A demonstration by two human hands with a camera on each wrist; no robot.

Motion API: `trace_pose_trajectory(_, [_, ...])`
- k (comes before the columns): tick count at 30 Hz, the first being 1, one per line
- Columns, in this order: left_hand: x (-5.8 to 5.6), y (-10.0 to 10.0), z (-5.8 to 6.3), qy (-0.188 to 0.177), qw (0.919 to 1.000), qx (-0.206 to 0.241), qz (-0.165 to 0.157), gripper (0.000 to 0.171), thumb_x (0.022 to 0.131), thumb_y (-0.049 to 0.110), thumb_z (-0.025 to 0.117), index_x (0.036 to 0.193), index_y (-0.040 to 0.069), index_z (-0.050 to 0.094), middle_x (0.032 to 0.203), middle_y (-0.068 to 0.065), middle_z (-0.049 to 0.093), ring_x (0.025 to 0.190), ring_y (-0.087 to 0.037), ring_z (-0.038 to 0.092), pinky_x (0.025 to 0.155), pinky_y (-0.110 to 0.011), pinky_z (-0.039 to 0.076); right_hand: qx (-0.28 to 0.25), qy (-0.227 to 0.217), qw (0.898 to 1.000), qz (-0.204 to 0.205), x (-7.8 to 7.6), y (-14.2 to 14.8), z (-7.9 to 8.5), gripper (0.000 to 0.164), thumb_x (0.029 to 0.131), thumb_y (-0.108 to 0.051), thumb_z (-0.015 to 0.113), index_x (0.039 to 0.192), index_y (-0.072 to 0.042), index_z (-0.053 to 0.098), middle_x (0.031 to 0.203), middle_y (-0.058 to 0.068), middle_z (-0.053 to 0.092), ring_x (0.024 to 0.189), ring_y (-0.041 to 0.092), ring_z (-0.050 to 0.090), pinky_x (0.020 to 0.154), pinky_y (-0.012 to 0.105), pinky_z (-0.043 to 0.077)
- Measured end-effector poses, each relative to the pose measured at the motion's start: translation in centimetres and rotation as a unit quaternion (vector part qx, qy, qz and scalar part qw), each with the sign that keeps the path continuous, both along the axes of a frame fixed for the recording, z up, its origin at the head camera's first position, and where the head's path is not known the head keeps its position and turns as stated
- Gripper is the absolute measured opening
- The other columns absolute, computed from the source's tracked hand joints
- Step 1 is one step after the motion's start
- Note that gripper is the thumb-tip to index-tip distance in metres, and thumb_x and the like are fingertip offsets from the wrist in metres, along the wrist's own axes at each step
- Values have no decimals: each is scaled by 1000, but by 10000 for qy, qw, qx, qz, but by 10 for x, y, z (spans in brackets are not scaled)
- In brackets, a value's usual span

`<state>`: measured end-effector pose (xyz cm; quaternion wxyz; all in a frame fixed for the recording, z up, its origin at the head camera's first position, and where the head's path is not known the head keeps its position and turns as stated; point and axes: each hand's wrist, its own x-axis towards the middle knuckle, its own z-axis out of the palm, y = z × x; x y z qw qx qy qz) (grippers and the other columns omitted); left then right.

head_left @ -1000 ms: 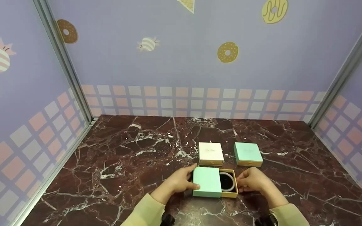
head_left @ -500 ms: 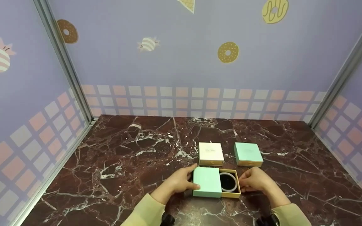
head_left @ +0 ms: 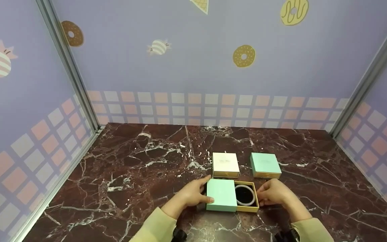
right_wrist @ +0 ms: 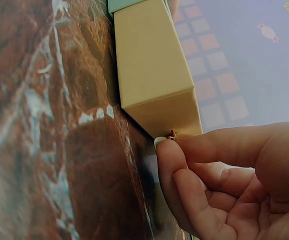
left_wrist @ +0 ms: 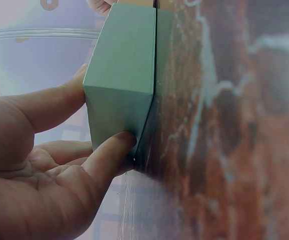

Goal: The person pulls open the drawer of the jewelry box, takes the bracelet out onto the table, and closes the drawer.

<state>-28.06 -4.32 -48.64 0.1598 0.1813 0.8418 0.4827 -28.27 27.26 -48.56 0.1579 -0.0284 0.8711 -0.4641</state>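
A mint-green box sleeve point(head_left: 221, 195) lies on the table, with its yellow drawer point(head_left: 247, 209) partly out to the right. Inside the drawer sits a pale bangle point(head_left: 246, 204) on a black lining. My left hand point(head_left: 190, 194) grips the sleeve's left end, its thumb at the edge of the top. Between thumb and forefinger, my right hand point(head_left: 274, 192) pinches a small pull tab point(right_wrist: 172, 135) on the drawer's end face, plain in the right wrist view. The left wrist view shows fingers pressed on the sleeve's end point(left_wrist: 115, 115).
Behind the drawer box stand a cream box point(head_left: 225, 163) and a second mint-green box point(head_left: 265, 163), both closed. The dark red marbled table point(head_left: 129, 168) runs back to patterned purple walls point(head_left: 193, 67) with metal corner posts.
The drawer has slid a little farther right out of the sleeve, carrying the bangle with it. My right hand moved right along with it; the left hand and sleeve stayed put.
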Motion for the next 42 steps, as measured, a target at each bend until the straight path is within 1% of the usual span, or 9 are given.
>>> trace_pose_trajectory(12, [0, 0, -1, -57, 10000, -17, 22, 88, 87, 5, 81, 160, -1, 32, 166, -27, 28, 146, -49, 42, 117, -54, 47, -97, -2, 9999, 75, 0, 3, 1, 11, 87, 2, 67, 86, 10, 76, 60, 0, 69, 55, 8, 65, 53, 16, 55])
trace_pose_trajectory(21, [0, 0, -1, 9, 10000, -85, 9, 88, 87, 7, 82, 160, -1, 33, 165, -27, 30, 144, -49, 44, 117, -54, 46, -149, -16, 9999, 83, 0, 4, 1, 12, 88, 2, 66, 85, 10, 75, 59, -1, 68, 55, 7, 64, 52, 15, 54])
trace_pose_trajectory(27, [-1, 0, 0, -5, 10000, -74, 24, 89, 86, 7, 82, 160, -1, 33, 166, -27, 29, 144, -49, 43, 117, -54, 46, -103, -27, 9999, 19, 0, 4, 2, 12, 88, 2, 68, 88, 12, 76, 63, 3, 71, 57, 9, 66, 53, 17, 56])
trace_pose_trajectory(30, [-1, 0, -1, 27, 10000, -49, 19, 88, 87, 6, 82, 159, -2, 33, 165, -28, 29, 144, -49, 43, 117, -54, 46, 9, 71, 10000, -19, 0, 4, 4, 13, 88, 2, 68, 91, 13, 76, 67, 6, 73, 58, 8, 66, 53, 16, 54])
trace_pose_trajectory(32, [-1, 0, -1, 44, 10000, -34, 9, 88, 87, 5, 82, 159, -2, 32, 165, -28, 29, 144, -49, 43, 117, -53, 47, 135, 265, 9995, -90, -1, 3, 5, 14, 88, 2, 69, 92, 14, 75, 68, 7, 73, 58, 8, 65, 52, 16, 53])
trace_pose_trajectory(35, [0, 0, -1, 26, 10000, -33, -8, 88, 87, 6, 81, 160, -2, 32, 165, -28, 29, 145, -49, 43, 116, -54, 47, 431, 767, 9954, -376, -2, -1, 7, 13, 87, 0, 71, 91, 11, 76, 68, 6, 72, 58, 8, 62, 51, 18, 51])
trace_pose_trajectory(37, [0, -1, -1, -12, 10000, -34, -20, 88, 87, 6, 81, 160, -1, 32, 166, -28, 28, 145, -49, 42, 116, -55, 47, 655, 1197, 9888, -605, -3, -5, 8, 12, 88, -3, 73, 91, 7, 78, 72, 7, 74, 62, 9, 62, 54, 21, 50])
trace_pose_trajectory(39, [0, -1, 0, -39, 10000, -49, -30, 89, 87, 7, 81, 160, 0, 31, 166, -28, 29, 145, -49, 42, 115, -55, 48, 855, 1582, 9803, -815, -3, -10, 8, 11, 88, -6, 74, 92, 2, 79, 80, 10, 76, 68, 12, 64, 59, 25, 51])
trace_pose_trajectory(42, [0, -1, 0, -41, 10000, -70, -32, 89, 87, 8, 82, 161, 1, 32, 165, -28, 29, 145, -49, 43, 115, -55, 48, 967, 1984, 9712, -900, -1, -18, 8, 11, 90, -8, 74, 96, -2, 81, 95, 14, 79, 81, 18, 70, 69, 29, 55])
